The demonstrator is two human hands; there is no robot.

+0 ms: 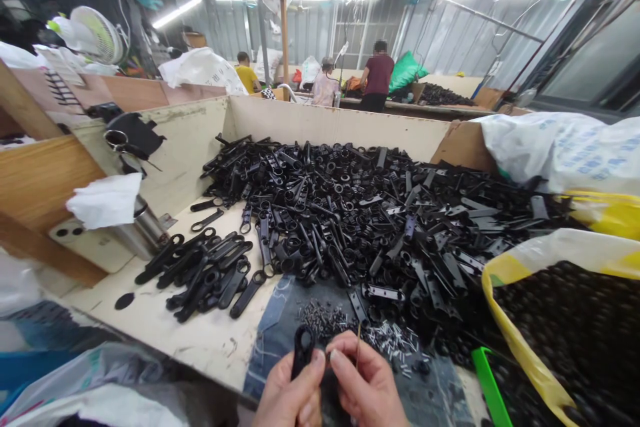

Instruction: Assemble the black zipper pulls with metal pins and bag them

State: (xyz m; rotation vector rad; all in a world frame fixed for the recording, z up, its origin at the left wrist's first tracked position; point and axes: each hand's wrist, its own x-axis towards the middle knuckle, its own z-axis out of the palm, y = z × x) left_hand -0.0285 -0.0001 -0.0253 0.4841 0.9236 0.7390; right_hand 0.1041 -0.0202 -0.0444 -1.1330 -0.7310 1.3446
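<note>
My left hand [293,390] pinches a black plastic loop-ended pull [302,350] upright at the bottom of the view. My right hand [367,387] sits beside it, its fingertips almost touching the pull and pinching something small, partly hidden. A thin brass-coloured pin [358,347] rises from those fingers. Just beyond my hands lie small silver metal tubes [395,340] and a patch of tiny dark metal parts [323,319] on a denim cloth [270,340]. A large heap of black plastic pulls [350,227] fills the bin behind them.
A smaller group of black pulls [200,273] lies on the pale bin floor [175,333]. A steel flask [143,230], tissue [105,200] and phone [85,243] stand left. A yellow-edged bag [575,333] of dark parts and a green tool [490,387] sit right. Co-workers [377,73] stand beyond.
</note>
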